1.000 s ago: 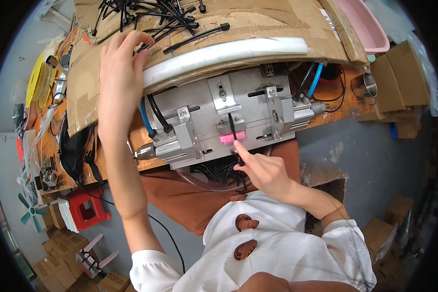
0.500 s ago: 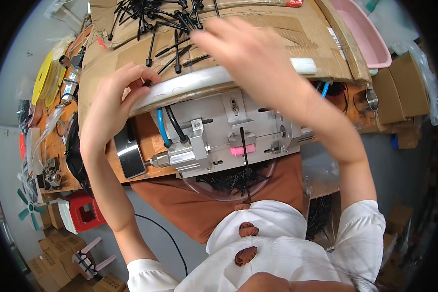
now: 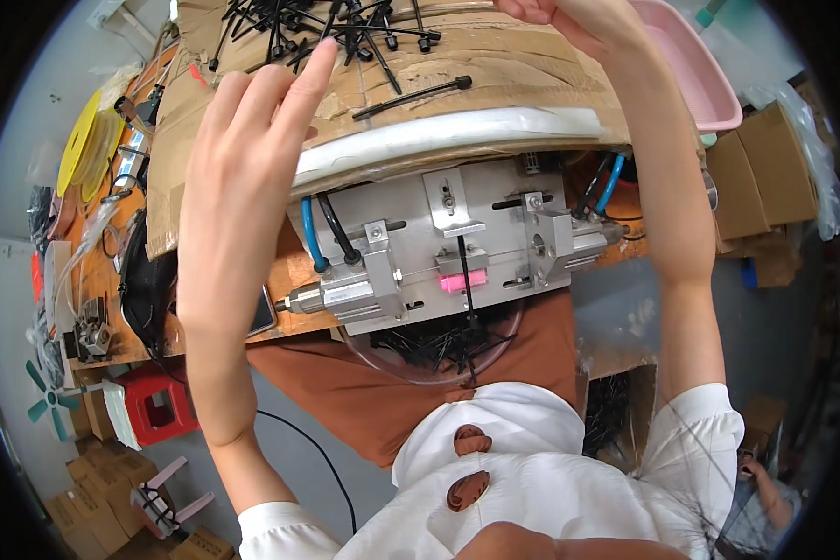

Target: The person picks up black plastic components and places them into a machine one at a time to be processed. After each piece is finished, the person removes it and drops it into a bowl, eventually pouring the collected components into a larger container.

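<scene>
Notably, the left hand [image 3: 252, 159] was raised over the cardboard sheet [image 3: 495, 75] with its fingers spread wide and straight, holding nothing, the fingertips [image 3: 325, 51] just short of the pile of black cable ties [image 3: 345, 23] at the far edge. The right hand [image 3: 560, 14] reached to the same pile at the top of the view; most of it was cut off by the frame, so whether its fingers gripped a tie could not be told. One single cable tie [image 3: 411, 96] lay apart from the pile on the cardboard, between the two forearms. Just beneath it a white foam strip [image 3: 457, 131] ran along the near edge of the cardboard. Below that sat a grey metal fixture [image 3: 420, 233] with two pneumatic cylinders, blue and black hoses [image 3: 313, 243] on its left side and a pink block [image 3: 464, 280] at its centre, a black tie [image 3: 464, 271] standing upright through it. A clear bowl [image 3: 429, 350] of loose black ties rested under the fixture, against the brown apron [image 3: 345, 401]. Further out, a pink basin [image 3: 695, 70] stood at the right, a yellow reel [image 3: 77, 140] at the left and a red stool [image 3: 159, 406] on the floor
</scene>
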Motion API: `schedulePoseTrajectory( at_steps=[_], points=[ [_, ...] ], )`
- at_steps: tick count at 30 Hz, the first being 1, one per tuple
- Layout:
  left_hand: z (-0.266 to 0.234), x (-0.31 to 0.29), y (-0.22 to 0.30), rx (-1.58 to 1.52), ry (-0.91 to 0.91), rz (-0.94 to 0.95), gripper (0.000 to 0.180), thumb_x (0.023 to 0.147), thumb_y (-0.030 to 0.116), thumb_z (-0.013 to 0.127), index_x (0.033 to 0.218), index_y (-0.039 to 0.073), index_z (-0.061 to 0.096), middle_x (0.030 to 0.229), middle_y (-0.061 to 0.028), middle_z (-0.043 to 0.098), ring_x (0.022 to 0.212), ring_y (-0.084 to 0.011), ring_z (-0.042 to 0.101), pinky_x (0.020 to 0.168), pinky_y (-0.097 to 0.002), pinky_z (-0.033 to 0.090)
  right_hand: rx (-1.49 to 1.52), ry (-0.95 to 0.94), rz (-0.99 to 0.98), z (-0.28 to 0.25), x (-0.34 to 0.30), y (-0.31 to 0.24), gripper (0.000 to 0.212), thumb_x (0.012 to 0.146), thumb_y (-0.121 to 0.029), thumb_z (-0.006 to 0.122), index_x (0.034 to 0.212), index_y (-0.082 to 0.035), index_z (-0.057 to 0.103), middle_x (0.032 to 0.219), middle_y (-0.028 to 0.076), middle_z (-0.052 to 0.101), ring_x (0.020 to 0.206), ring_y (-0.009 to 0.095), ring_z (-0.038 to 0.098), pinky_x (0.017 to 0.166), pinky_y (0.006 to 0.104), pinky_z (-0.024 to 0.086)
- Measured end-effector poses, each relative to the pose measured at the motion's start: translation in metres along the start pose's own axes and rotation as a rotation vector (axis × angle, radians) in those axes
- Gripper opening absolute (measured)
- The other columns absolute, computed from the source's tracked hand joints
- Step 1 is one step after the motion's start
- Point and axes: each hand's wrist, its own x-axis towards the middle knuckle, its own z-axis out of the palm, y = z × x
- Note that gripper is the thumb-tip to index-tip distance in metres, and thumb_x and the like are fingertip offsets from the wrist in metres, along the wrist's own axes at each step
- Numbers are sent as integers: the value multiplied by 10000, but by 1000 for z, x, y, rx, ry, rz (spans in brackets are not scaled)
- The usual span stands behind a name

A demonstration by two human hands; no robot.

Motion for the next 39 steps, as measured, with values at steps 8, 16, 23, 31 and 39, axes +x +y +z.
schedulePoseTrajectory(
  at_steps=[8,16,23,31,39],
  points=[
    [17,-108,150,-344,-173,-259,532,767,21,652,1279,-61,530,908,-68,537,748,-203,479,682,-302,418,400,159,-101,20,-115,-17,237,969,-142,506,1068,62,575,837,151,649,729,188,641,596,261,497],
    [47,-115,190,-342,-376,-393,691,737,30,694,1369,-38,422,971,-96,515,863,-260,480,789,-364,412,156,267,-250,33,-153,10,251,953,-127,562,1144,36,556,954,194,655,770,183,636,461,183,446],
    [47,-118,184,-359,-393,-404,686,750,10,683,1380,-24,414,957,-105,528,876,-272,491,800,-370,420,-313,323,-240,79,-199,39,353,769,57,702,1109,59,603,948,147,680,685,117,625,535,233,506],
    [30,-49,6,-87,16,-405,173,927,55,481,1051,66,602,1070,-115,587,1034,-295,497,936,-390,345,-647,151,-213,140,-253,91,656,690,21,769,1293,60,516,649,65,529,520,180,522,484,299,435],
    [12,-47,-21,-478,-261,-464,196,866,-17,555,1055,17,595,908,-72,557,831,-174,514,814,-286,428,-635,82,-209,148,-243,97,633,711,-36,765,1294,21,528,600,43,515,489,170,493,456,303,412]
  ],
)
